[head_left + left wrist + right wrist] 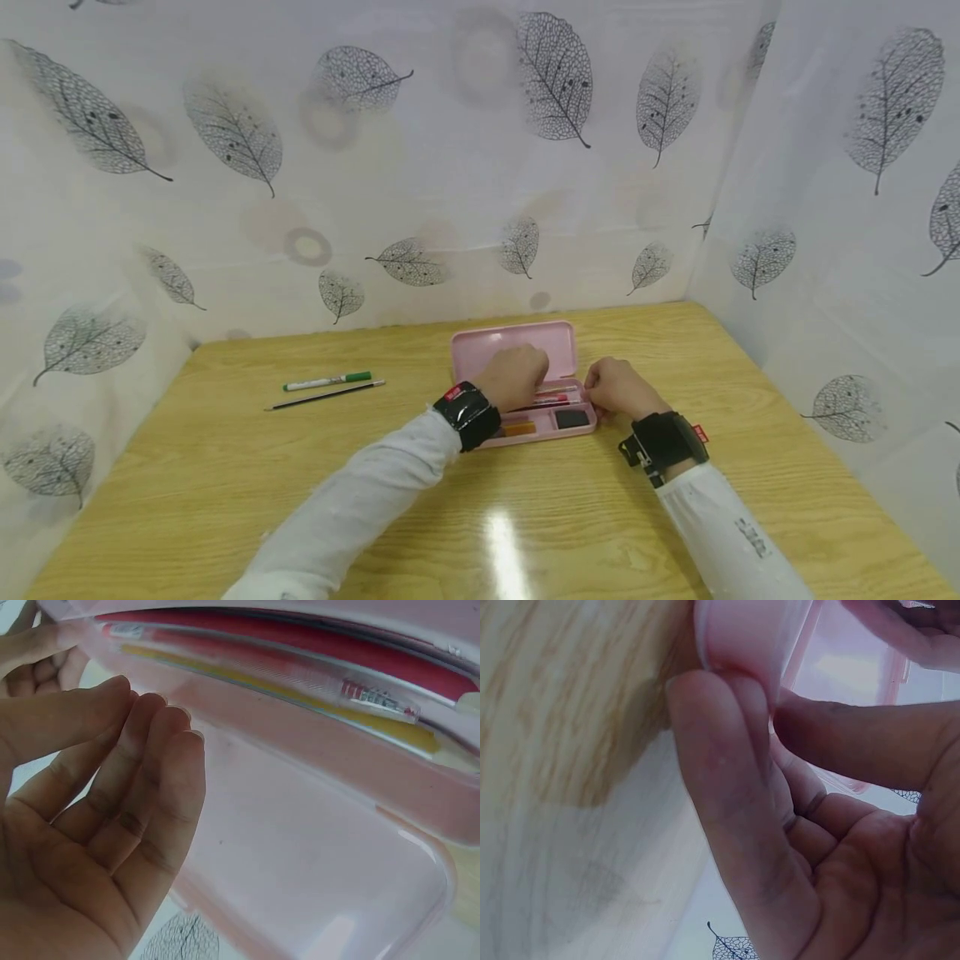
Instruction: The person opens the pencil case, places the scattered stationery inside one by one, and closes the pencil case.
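Observation:
A pink pencil case (585, 426) lies on the table with its lid (480, 342) raised at the back. Over the middle of its tray is my left hand (516, 377); in the left wrist view its fingers (180, 772) bend loosely, thumb near the fingertips, nothing seen between them. My right hand (621, 387) pinches the case's right end (754, 634) between thumb and fingers. Inside lie a yellow pencil (300, 701), a clear-barrelled pen (381, 699), a long red item (300, 646) and a dark block (572, 418). The left forearm hides the tray's left part.
Left of the case, a green-capped marker (327, 382) and a dark pencil (324, 396) lie side by side on the wooden table (225, 467). A leaf-patterned white cloth (450, 192) stands behind the table and along its sides.

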Motion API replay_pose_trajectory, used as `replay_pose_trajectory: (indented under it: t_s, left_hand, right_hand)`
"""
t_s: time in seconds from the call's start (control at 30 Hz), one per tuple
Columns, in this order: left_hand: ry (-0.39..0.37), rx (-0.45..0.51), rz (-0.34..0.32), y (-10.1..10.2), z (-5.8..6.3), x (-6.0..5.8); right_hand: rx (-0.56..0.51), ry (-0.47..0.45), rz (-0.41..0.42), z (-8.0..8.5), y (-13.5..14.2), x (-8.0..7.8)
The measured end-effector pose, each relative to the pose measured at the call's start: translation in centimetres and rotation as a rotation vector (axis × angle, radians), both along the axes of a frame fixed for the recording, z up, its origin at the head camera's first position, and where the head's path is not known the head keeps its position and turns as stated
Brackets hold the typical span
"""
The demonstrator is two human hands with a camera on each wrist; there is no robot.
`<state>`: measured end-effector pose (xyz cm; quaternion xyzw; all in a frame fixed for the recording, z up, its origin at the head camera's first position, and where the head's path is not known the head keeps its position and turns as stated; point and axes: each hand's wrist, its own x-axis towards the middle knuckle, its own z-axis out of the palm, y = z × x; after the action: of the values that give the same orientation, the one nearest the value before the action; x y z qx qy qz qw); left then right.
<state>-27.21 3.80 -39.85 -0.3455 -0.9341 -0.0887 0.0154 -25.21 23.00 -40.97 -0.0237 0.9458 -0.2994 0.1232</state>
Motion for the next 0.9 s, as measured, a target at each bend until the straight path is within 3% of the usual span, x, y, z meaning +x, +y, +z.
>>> replay_pose_trajectory:
  t_s: [0.17, 0.43, 0.73, 0.9]
  left_hand:
    - [-0.031, 0.102, 0.024, -1.2, 0.7, 0.4]
    - [0.036, 0.273, 0.002, -4.2, 2.8, 1.5]
    - [0.006, 0.429, 0.087, -8.9, 4.9, 2.7]
    - [0.043, 0.427, 0.134, -11.3, 5.3, 3.0]
  right_hand:
    - [-0.003, -0.006, 0.001, -0.1, -0.1, 0.0]
    - [-0.007, -0.002, 0.001, -0.2, 0.0, 0.0]
    - [-0.011, -0.006, -0.003, -0.3, 0.0, -0.1]
    - [-0.014, -0.009, -0.008, -0.3, 0.0, -0.1]
